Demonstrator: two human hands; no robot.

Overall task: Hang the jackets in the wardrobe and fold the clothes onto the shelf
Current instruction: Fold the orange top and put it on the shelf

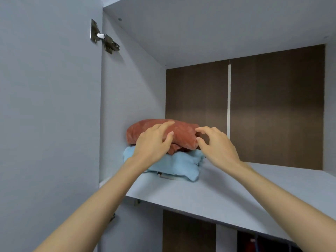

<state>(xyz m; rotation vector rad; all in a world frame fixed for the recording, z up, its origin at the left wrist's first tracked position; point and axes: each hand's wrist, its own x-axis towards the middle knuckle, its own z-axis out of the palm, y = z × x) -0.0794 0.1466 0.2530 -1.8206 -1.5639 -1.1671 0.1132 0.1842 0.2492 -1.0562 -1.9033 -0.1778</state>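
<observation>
A folded rust-red garment (183, 132) lies on top of a folded light-blue garment (174, 165) at the left end of the grey wardrobe shelf (227, 193). My left hand (154, 142) rests on the front of the red garment, fingers stretched over its top and thumb against its front. My right hand (216, 144) hovers at the red garment's right end with fingers spread and loosely bent, holding nothing; whether its fingertips touch the fabric I cannot tell.
The open wardrobe door (49, 115) stands at the left with a metal hinge (104, 36). The shelf's right part stretches to a brown back panel (272, 110). Below the shelf, dark items (254, 242) show in the lower compartment.
</observation>
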